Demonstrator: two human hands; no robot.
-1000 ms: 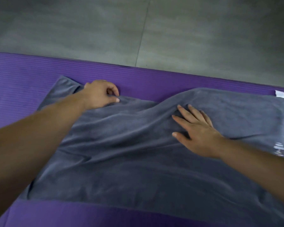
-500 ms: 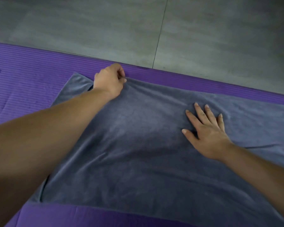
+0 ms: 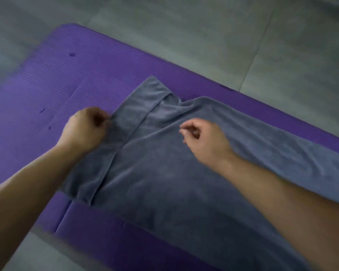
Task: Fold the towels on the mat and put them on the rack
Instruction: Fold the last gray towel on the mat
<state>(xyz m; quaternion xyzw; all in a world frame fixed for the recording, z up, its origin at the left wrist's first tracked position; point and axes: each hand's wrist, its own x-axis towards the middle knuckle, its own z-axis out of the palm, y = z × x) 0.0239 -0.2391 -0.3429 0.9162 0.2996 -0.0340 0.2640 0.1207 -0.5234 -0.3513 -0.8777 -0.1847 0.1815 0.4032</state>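
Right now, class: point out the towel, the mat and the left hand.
towel [image 3: 164, 182], head view, its flat middle
mat [image 3: 47, 85], head view, bare ribbed left part
left hand [image 3: 86, 128], head view, back of hand

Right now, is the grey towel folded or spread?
Folded, not neatly: the towel shows an upper layer's edge running diagonally near its left end, lower layer beyond.

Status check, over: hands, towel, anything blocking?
Left hand pinches grey towel edge. Right hand loosely curled above it, empty. Towel on mat, one end folded over. Nothing blocking.
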